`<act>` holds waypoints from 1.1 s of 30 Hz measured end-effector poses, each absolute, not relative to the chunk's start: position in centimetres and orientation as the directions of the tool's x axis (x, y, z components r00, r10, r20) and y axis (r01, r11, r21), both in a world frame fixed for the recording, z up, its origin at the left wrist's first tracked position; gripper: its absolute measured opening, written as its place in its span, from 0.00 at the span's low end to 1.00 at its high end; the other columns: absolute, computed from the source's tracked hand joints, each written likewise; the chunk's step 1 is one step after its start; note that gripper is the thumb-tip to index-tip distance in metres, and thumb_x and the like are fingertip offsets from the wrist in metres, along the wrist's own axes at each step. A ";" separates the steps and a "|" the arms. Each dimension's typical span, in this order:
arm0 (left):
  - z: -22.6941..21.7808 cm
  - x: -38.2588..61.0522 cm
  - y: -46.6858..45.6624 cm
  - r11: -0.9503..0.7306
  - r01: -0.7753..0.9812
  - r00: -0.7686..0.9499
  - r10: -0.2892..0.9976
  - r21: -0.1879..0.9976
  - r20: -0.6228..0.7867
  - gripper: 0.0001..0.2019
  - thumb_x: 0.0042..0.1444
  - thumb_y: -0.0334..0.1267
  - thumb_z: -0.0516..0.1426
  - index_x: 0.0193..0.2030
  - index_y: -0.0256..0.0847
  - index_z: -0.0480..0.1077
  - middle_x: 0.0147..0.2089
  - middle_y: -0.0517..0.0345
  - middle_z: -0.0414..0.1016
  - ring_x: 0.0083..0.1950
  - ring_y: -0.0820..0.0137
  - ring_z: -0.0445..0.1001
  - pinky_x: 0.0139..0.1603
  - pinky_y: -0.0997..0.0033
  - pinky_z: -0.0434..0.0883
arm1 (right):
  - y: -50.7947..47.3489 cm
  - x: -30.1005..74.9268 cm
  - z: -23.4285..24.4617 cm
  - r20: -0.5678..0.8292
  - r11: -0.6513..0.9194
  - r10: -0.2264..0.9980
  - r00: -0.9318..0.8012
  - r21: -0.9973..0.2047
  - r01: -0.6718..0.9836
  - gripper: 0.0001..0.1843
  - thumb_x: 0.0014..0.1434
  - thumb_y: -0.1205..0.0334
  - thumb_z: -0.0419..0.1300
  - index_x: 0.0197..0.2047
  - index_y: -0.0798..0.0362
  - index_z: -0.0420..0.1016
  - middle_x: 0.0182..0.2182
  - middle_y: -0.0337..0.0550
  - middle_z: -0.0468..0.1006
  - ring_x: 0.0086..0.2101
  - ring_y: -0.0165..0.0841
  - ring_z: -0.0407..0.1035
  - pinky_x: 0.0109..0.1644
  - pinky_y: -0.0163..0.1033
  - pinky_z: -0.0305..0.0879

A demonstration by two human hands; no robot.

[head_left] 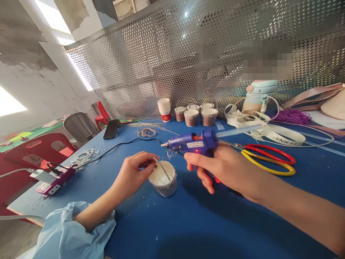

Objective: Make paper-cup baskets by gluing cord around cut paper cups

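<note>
My right hand (223, 169) is wrapped round the grip of a blue glue gun (198, 142), whose nozzle points left above a small white paper cup (163, 178) on the blue table (205, 223). My left hand (134, 169) pinches a thin twisted cord (161, 169) against the cup's left rim; the cord crosses the cup's mouth. A clear glue stick (237, 131) sticks out of the gun's back.
Red and yellow scissors (265, 158) lie right of the gun. Several small decorated baskets (196, 115) and a stack of paper cups (164, 109) stand at the back by a perforated metal screen. A phone (111, 128), a power strip (54, 180), white ribbon (269, 126) and purple cord (292, 117) lie around.
</note>
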State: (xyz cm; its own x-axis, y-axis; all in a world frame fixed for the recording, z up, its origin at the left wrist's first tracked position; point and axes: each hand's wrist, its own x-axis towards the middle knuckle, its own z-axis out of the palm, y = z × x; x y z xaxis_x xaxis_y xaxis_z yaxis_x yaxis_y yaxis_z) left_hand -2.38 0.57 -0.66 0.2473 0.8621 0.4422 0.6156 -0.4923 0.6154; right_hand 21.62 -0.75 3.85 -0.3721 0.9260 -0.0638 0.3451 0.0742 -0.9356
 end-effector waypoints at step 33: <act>-0.5 -2.3 0.1 -0.522 0.635 0.265 0.840 0.569 0.474 0.11 0.53 0.28 0.54 0.36 0.40 0.78 0.30 0.59 0.77 0.29 0.75 0.72 0.29 0.78 0.69 | -1.3 21.2 5.6 -0.360 -0.101 0.771 -0.525 -0.884 0.457 0.17 0.61 0.58 0.53 0.22 0.53 0.63 0.08 0.31 0.62 0.11 0.25 0.61 0.20 0.30 0.59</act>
